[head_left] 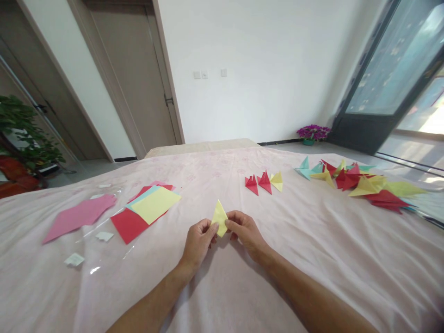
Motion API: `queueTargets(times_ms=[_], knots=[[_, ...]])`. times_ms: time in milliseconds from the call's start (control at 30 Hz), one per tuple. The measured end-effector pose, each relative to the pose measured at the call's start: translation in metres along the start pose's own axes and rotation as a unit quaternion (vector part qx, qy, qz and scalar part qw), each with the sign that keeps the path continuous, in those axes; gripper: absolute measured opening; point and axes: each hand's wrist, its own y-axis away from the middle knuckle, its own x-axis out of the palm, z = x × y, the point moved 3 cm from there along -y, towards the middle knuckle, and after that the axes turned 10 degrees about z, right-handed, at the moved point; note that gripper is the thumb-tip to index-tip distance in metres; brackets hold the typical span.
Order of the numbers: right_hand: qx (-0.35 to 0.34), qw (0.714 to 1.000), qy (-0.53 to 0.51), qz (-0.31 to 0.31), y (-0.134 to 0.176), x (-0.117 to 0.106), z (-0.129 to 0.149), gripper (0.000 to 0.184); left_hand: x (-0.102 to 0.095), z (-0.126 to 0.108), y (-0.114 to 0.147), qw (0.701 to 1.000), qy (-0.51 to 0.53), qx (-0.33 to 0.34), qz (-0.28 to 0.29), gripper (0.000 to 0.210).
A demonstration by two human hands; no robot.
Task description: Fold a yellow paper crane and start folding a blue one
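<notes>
A small yellow folded paper (219, 218), shaped like a kite with its point upward, is held just above the cloth between both hands. My left hand (199, 240) pinches its left edge, thumb on the front face. On the opposite edge, my right hand (247, 231) grips it with thumb and curled fingers. The fingers behind the paper are partly hidden. Beyond the hands stand two red folded paper pieces (265, 182) and a yellow folded paper piece (277, 181) in a short row.
Loose sheets lie left: a yellow sheet (157, 204) over red and blue ones, and pink paper (81, 216) beside clear plastic wrap and white scraps (74, 260). At right is a heap of folded paper cranes (367, 185). A pale pink cloth (222, 296) covers the surface.
</notes>
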Motion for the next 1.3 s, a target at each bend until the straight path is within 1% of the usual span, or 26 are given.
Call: queueTargets(times_ms=[67, 133, 233, 400, 533, 600, 667, 767, 833, 900, 1000, 1100, 1167, 1233, 1300], knots=[[-0.005, 1.000, -0.002, 0.011, -0.001, 0.000, -0.001, 0.031, 0.000, 0.002, -0.001, 1.000, -0.006, 0.003, 0.007, 0.039], [-0.007, 1.000, 0.001, 0.009, -0.002, 0.000, -0.004, 0.033, 0.001, 0.003, -0.001, 1.000, -0.010, 0.005, 0.012, 0.037], [-0.012, 1.000, 0.008, -0.007, -0.004, 0.002, -0.009, 0.032, 0.004, 0.004, -0.002, 1.000, -0.012, 0.010, 0.013, 0.036], [-0.022, 0.999, 0.020, -0.023, -0.004, 0.006, -0.013, 0.030, 0.006, 0.007, -0.005, 1.000, -0.015, 0.017, 0.007, 0.041], [-0.026, 0.999, 0.044, -0.013, -0.003, 0.006, -0.013, 0.031, 0.003, 0.008, -0.008, 1.000, -0.023, 0.016, 0.007, 0.044], [-0.023, 0.997, 0.069, -0.003, -0.002, 0.005, -0.013, 0.034, 0.001, 0.008, -0.010, 0.999, -0.035, 0.013, 0.007, 0.043], [-0.022, 0.994, 0.106, -0.006, -0.003, 0.003, -0.012, 0.037, -0.001, 0.008, -0.013, 0.999, -0.053, 0.009, 0.008, 0.041], [-0.027, 0.983, 0.179, -0.035, -0.004, 0.000, -0.011, 0.040, -0.004, 0.008, -0.015, 0.996, -0.093, 0.007, 0.004, 0.036], [-0.027, 0.970, 0.234, -0.058, -0.005, -0.003, -0.010, 0.044, -0.005, 0.008, -0.016, 0.991, -0.130, 0.012, -0.004, 0.029], [-0.020, 0.954, 0.290, -0.075, -0.006, -0.005, -0.009, 0.049, -0.006, 0.008, -0.015, 0.984, -0.178, 0.019, -0.016, 0.023], [-0.002, 0.928, 0.363, -0.083, -0.007, -0.007, -0.009, 0.057, -0.005, 0.005, -0.012, 0.964, -0.260, 0.040, -0.037, 0.029], [0.007, 0.906, 0.417, -0.074, -0.006, -0.005, -0.009, 0.059, -0.001, -0.001, -0.006, 0.936, -0.337, 0.086, -0.053, 0.030], [0.009, 0.892, 0.447, -0.068, -0.005, -0.002, -0.008, 0.058, 0.004, -0.005, -0.001, 0.915, -0.381, 0.121, -0.047, 0.021], [0.009, 0.878, 0.474, -0.065, -0.004, 0.000, -0.007, 0.058, 0.011, -0.007, 0.003, 0.895, -0.419, 0.149, -0.026, 0.009], [0.007, 0.865, 0.498, -0.068, -0.002, 0.001, -0.004, 0.059, 0.017, -0.006, 0.006, 0.877, -0.451, 0.168, -0.005, 0.012]])
